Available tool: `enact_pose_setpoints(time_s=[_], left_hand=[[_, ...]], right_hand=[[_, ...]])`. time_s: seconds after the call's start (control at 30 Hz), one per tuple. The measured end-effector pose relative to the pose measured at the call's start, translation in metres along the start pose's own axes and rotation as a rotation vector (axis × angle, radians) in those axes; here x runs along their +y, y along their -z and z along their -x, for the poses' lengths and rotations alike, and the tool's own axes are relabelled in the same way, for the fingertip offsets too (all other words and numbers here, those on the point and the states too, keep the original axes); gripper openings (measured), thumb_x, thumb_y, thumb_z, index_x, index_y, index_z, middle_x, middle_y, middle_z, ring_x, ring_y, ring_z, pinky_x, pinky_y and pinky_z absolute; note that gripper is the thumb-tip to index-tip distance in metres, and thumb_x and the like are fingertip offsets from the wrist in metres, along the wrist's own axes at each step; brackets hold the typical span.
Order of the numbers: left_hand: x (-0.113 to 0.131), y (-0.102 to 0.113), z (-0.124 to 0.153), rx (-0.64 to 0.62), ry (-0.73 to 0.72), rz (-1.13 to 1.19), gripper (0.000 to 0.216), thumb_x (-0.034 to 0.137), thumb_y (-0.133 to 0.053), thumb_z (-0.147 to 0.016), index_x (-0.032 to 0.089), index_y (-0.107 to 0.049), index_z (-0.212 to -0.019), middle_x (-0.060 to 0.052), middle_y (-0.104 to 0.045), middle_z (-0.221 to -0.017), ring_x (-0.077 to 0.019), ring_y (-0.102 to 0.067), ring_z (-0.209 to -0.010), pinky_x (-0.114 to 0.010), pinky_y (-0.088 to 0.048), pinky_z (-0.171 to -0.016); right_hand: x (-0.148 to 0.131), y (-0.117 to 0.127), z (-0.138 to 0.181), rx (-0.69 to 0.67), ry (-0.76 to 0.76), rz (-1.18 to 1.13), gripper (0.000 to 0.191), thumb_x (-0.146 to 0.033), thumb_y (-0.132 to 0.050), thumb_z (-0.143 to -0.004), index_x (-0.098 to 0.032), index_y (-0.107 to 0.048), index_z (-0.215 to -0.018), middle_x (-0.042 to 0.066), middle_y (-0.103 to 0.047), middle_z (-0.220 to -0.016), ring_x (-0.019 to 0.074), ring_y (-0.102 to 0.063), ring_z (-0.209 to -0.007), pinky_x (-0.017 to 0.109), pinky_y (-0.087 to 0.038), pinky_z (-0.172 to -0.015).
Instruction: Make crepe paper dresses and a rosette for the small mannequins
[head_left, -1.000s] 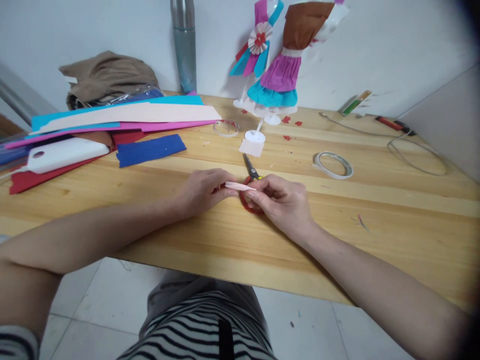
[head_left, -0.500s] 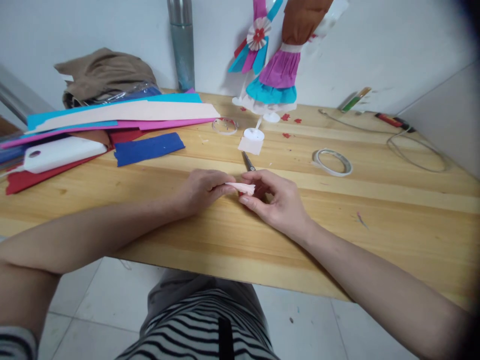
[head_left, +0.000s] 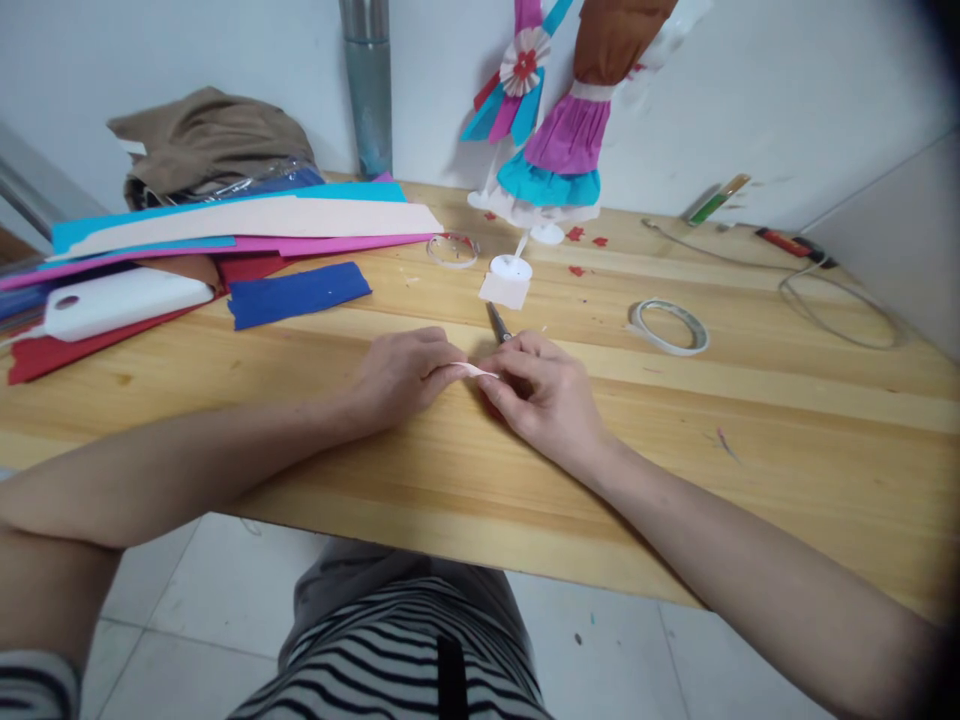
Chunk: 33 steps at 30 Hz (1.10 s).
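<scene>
Between my two hands a small pale pink strip of crepe paper (head_left: 474, 370) is stretched. My left hand (head_left: 405, 375) pinches its left end between thumb and fingers. On its right end the thumb and index finger of my right hand (head_left: 551, 390) are closed. Just beyond my right hand lies a pair of scissors (head_left: 496, 322), mostly hidden by the fingers. Farther back, a pale pink paper piece (head_left: 504, 291) rests against a white round base (head_left: 511, 267).
Crepe paper sheets (head_left: 247, 228), a white glue gun (head_left: 127, 300) and a blue strip (head_left: 300, 294) lie left. A tape roll (head_left: 670, 327) and cable (head_left: 810, 300) are right. Behind stand a paper-dressed figure (head_left: 566, 135) and a bottle (head_left: 367, 95).
My right fingers have closed on the free right end of the pink strip, which now looks thinner and pulled between both hands.
</scene>
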<state>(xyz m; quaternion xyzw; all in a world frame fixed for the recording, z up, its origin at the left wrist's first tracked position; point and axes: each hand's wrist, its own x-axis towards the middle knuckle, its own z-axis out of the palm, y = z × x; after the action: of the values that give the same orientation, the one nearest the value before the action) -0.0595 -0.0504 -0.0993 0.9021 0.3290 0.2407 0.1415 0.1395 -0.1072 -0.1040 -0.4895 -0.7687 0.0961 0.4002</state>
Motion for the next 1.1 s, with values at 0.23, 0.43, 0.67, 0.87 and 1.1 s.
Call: enact_pose_setpoints(time_s=[0.23, 0.43, 0.67, 0.87, 1.1], left_hand=[[-0.005, 0.002, -0.004, -0.003, 0.002, -0.157, 0.023, 0.030, -0.056, -0.095, 0.019, -0.070, -0.108, -0.007, -0.067, -0.115, -0.0206, -0.061, -0.103, -0.032, -0.049, -0.086], [-0.005, -0.001, -0.003, -0.083, -0.079, -0.219, 0.032, 0.031, -0.044, -0.102, 0.018, -0.073, -0.095, -0.006, -0.071, -0.096, -0.0193, -0.059, -0.092, -0.031, -0.047, -0.081], [0.001, 0.002, -0.004, -0.149, -0.128, -0.358, 0.031, 0.026, -0.042, -0.103, 0.017, -0.068, -0.090, -0.007, -0.066, -0.096, -0.0189, -0.053, -0.089, -0.028, -0.042, -0.071], [0.007, 0.000, -0.003, -0.170, -0.195, -0.480, 0.020, 0.013, -0.047, -0.096, 0.014, -0.067, -0.094, -0.009, -0.063, -0.090, -0.0213, -0.051, -0.086, -0.030, -0.044, -0.070], [0.006, 0.002, -0.003, -0.120, -0.138, -0.431, 0.028, 0.021, -0.042, -0.100, 0.017, -0.068, -0.090, -0.008, -0.065, -0.098, -0.0201, -0.052, -0.090, -0.027, -0.046, -0.070]], right_hand=[[0.009, -0.013, -0.009, -0.091, -0.052, 0.140, 0.012, -0.023, -0.063, -0.088, -0.021, -0.075, -0.086, 0.005, -0.063, -0.076, 0.0186, -0.059, -0.071, 0.031, -0.044, -0.064], [0.007, -0.012, -0.008, -0.090, -0.042, 0.132, 0.011, -0.025, -0.063, -0.086, -0.018, -0.072, -0.082, 0.004, -0.061, -0.073, 0.0184, -0.057, -0.069, 0.031, -0.042, -0.061], [0.009, -0.014, -0.008, -0.055, -0.027, 0.091, 0.016, -0.021, -0.060, -0.088, -0.019, -0.067, -0.073, 0.003, -0.058, -0.071, 0.0159, -0.054, -0.066, 0.028, -0.041, -0.061], [0.007, -0.014, -0.010, -0.078, -0.047, 0.131, 0.018, -0.021, -0.060, -0.086, -0.019, -0.065, -0.069, 0.002, -0.057, -0.069, 0.0145, -0.050, -0.063, 0.028, -0.038, -0.060], [0.008, -0.014, -0.008, -0.029, -0.020, 0.064, 0.018, -0.022, -0.058, -0.089, -0.018, -0.068, -0.075, 0.003, -0.059, -0.070, 0.0149, -0.052, -0.064, 0.028, -0.040, -0.060]])
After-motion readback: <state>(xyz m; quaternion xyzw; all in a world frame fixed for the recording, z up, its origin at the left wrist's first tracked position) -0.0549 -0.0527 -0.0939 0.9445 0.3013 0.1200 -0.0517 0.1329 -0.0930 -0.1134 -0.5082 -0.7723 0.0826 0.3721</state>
